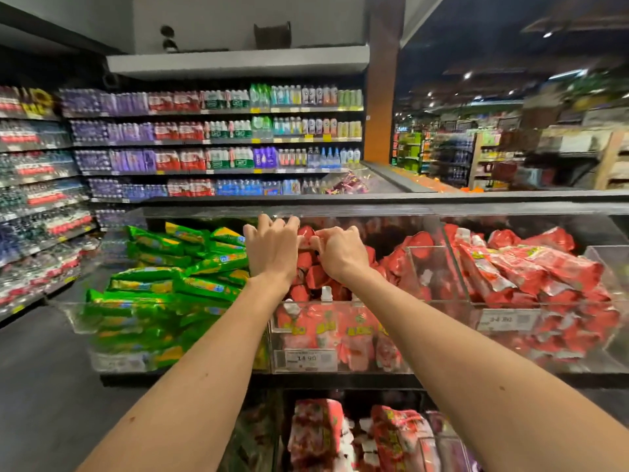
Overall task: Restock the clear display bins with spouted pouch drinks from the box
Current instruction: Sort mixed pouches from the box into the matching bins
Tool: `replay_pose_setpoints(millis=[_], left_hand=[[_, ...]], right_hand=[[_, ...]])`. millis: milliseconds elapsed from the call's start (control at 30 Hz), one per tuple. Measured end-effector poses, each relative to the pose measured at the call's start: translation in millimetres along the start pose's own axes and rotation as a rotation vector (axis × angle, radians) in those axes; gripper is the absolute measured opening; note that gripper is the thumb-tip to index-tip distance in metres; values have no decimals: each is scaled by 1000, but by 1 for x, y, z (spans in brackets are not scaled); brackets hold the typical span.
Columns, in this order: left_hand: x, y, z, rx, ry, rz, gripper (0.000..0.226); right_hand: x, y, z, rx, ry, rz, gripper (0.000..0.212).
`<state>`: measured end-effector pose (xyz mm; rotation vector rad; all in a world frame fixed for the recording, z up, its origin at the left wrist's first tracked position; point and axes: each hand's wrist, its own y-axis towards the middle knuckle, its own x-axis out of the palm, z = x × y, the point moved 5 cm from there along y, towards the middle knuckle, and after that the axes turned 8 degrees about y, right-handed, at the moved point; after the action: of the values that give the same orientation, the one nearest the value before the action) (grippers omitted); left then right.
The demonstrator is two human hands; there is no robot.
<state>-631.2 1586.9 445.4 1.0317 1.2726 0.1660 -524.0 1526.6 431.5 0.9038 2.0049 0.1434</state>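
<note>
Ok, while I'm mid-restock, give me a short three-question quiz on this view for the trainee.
1. Which bin holds the green pouches? A left, B middle, C right.
2. True or false: the right hand is touching green pouches.
3. Fill in: the price tag on the front of the middle bin reads ____.

Key: 1 A. 2 False: its fingers are on the red pouches in the middle bin. 3 14.90.
</note>
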Motion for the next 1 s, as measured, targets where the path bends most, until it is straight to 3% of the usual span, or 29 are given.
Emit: replay_pose_setpoints(millis=[167,300,500,633,700,800,1000], left_hand=[[15,-8,3,138,152,-112,50],[1,-21,8,163,133,-227,48],[-59,-79,38,85,-546,-109,23],[-96,-176,111,86,-908,-147,14],[-111,-233,167,96,-1038,-194,13],[-124,-326,271,137,-1203,-397,18],[-156,-487,500,398,-1388,-817,22]], right_hand=[[5,5,7,-5,-238,-93,40],[-10,-12,6,-76,-162,-102,44],[-80,-123,28,-173,186,67,21],[-129,-253,101,-166,335,189,11],[-155,-325,156,-95,333,251,12],[-192,-444,244,142,292,290,19],[-289,-658,384,657,117,380,26]])
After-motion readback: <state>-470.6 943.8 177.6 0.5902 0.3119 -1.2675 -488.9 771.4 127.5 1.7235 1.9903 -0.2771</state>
